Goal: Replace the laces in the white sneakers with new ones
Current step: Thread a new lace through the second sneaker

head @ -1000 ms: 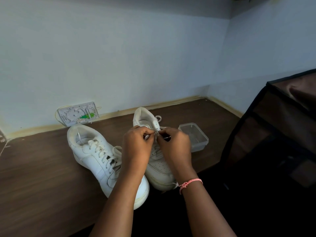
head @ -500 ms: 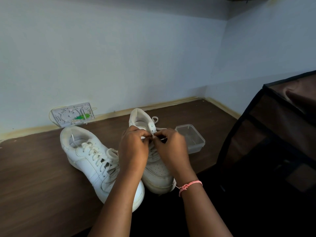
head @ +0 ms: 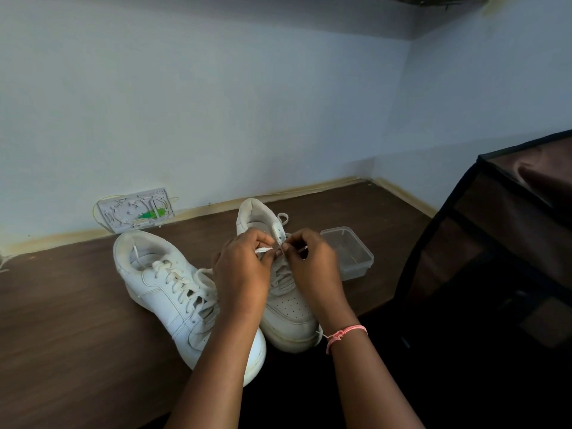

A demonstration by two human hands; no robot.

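Two white sneakers stand on a dark wooden surface [head: 62, 320], toes toward me. The left sneaker [head: 161, 292] is fully laced. Both hands work over the upper eyelets of the right sneaker [head: 291, 317]. My left hand [head: 241, 274] pinches a white lace [head: 263, 249] whose tip sticks out between the fingers. My right hand [head: 312, 267], with a pink cord at the wrist, pinches the lace close to the tongue. A loop of lace shows beside the sneaker's heel. The eyelets under my hands are hidden.
A small transparent plastic container [head: 349, 252] sits right of the right sneaker. A white wall plate [head: 136, 210] with a green part and loose wires leans at the back wall. A dark brown fabric cabinet [head: 501, 258] stands at the right. Walls close off the corner.
My hands stayed on the lace at the right sneaker's top, and a short lace tip now shows at my left fingers. The view shifted slightly.
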